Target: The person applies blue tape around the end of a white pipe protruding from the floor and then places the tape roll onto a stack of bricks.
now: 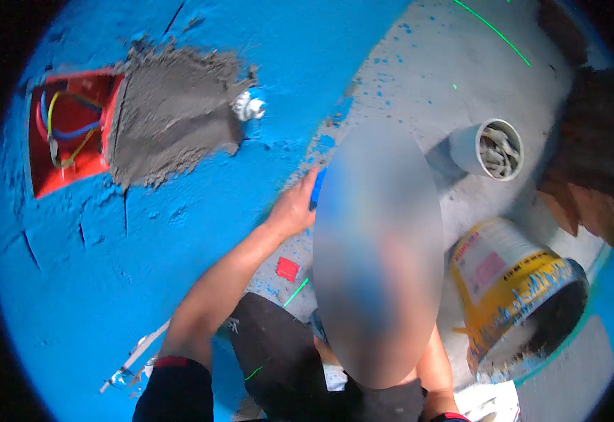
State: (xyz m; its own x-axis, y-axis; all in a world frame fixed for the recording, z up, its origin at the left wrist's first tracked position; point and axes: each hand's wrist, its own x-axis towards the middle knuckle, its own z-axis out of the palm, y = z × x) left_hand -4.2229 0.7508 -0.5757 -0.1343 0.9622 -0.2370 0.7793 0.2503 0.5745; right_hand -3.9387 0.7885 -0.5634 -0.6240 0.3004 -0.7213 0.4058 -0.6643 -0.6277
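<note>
My left hand (294,207) reaches in at the middle, its fingers closed against the edge of a blue object (317,188). Most of that object lies behind a blurred oval patch, so its kind cannot be made out. My right forearm (436,362) rises from the lower edge; the hand itself is lost in the blur. To the left, a red electrical box (113,116) with loose coloured wires (75,132) is set in the blue wall (201,218). Rough grey mortar (177,116) fills the wall beside it, and a white fitting (251,105) sticks out at the mortar's edge.
A white bucket (465,149) holding greyish lumpy material stands on the concrete floor (455,63). Nearer, a yellow and white bucket (493,281) lies tilted, its rim smeared with paint. A small red piece (287,269) is on the floor. Brown boards (592,155) are at the right.
</note>
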